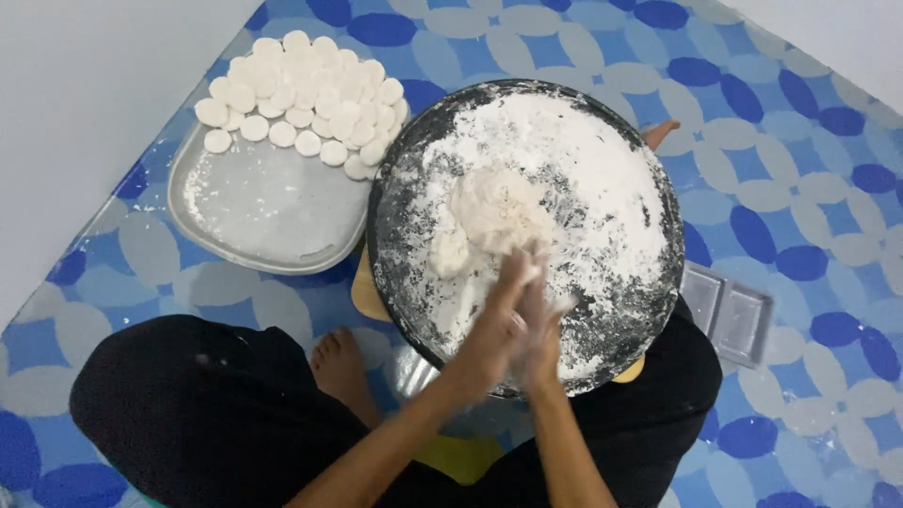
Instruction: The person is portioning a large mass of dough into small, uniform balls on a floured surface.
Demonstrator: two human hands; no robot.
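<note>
Head cam, looking straight down: the big round black pan (602, 310) dusted with white flour is the anchor for everything here. A lump of white dough (494, 212) sits near the pan's middle, with a smaller blob (450, 254) touching its lower left side. Both hands are over the pan's near part, just below the lump. The left hand (494, 325) and right hand (544, 329) are pressed palm to palm, fingers fairly straight and floury (can't tell if there's a bit of dough squeezed between them, it's hidden).

Up and left of the pan, its rim overlapping the edge, is a grey metal tray (268, 212). A heap of small white dough discs (306, 94) fills the tray's far end; the near half is bare apart from flour.

Right of the pan, on the blue patterned mat (800, 198), lies a small clear compartment tray (729, 315), just beside the rim. A bare foot (340, 362) sits below the pan's left edge, and black-clad knees crowd the near side. Beyond the pan's far rim the mat is open.
</note>
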